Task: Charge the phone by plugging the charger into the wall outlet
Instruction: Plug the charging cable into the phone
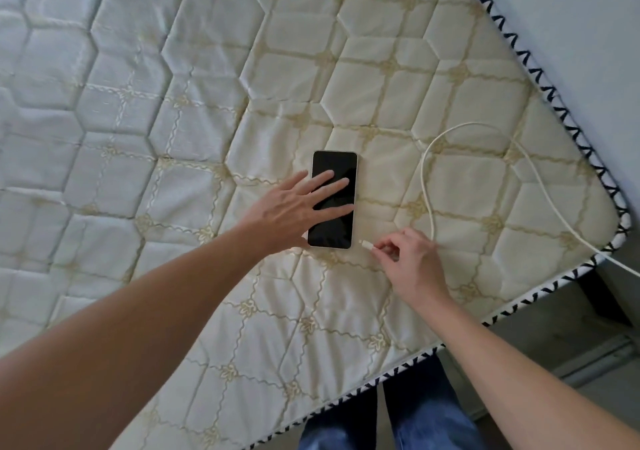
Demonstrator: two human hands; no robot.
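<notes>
A phone [337, 228] with a dark screen lies face up on the quilted mattress [173, 103]. My left hand [298, 207] rests flat on it, fingers spread across the screen. My right hand [412, 259] pinches the connector end [366, 244] of a white charger cable [427, 158], its tip a short gap from the phone's near right corner. From there the cable loops away over the mattress and drops off the right corner. No charger block or wall outlet is in view.
The mattress has a black-and-white stitched edge [540, 79] along the right and near sides. A pale wall [588, 16] stands at the right. My legs in blue jeans [426, 422] are at the near edge, on a grey floor [554, 328].
</notes>
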